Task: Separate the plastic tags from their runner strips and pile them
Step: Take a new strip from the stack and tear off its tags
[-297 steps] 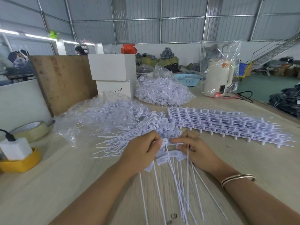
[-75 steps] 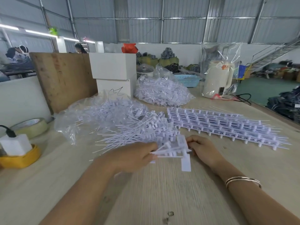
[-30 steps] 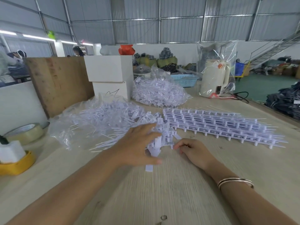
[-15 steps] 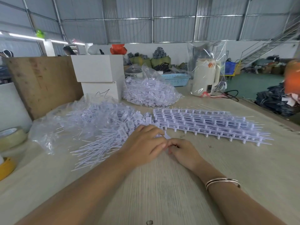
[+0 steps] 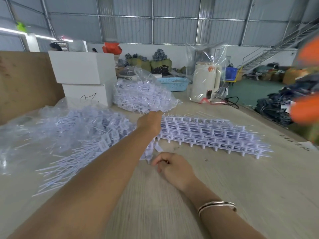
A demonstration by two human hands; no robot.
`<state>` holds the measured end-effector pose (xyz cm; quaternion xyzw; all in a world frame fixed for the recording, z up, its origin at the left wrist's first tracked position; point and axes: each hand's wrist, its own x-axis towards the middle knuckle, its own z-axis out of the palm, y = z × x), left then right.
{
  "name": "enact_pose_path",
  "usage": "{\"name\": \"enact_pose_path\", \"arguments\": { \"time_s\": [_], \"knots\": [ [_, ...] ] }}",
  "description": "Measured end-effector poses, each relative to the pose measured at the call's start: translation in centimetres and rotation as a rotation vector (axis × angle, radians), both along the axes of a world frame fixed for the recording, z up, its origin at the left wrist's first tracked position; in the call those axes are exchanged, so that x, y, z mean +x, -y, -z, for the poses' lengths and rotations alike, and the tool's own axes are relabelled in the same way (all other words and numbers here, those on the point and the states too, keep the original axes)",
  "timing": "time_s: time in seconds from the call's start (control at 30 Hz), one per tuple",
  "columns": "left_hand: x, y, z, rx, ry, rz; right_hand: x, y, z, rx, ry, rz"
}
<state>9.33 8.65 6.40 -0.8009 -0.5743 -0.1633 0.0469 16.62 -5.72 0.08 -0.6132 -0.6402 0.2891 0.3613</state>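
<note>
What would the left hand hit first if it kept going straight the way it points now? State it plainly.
The left hand points away from the person, over the near end of the stacked runner strips. Straight on, it would likely first meet the clear bag of tags beyond; depth is unclear.

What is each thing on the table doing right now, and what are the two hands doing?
left hand: stretched out over the stacked strips, fingers hidden
right hand: resting on the table, fingers loosely curled, holding nothing
stacked strips: lying flat, tags still attached
loose tags: piled up
front bag: open
far bag: full of tags
kettle: upright, wrapped in plastic
</note>
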Motion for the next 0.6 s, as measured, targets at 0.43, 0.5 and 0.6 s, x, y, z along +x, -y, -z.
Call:
{"name": "enact_pose_path", "arguments": {
  "time_s": [0.43, 0.5, 0.6],
  "knots": [
    [-3.9, 3.6, -2.3, 0.181, 0.996, 0.101, -0.1, 0.1, -0.4, 0.043, -0.126, 0.069],
    [-4.9, 5.0, -2.9, 0.067, 1.314, 0.083, 0.1, 0.3, -0.8, 0.043, -0.198, 0.086],
    [-6.8, 6.8, -3.2, 0.039, 1.553, 0.160, 0.5, 0.3, -1.7, 0.010, -0.549, 0.150]
  ]
}}
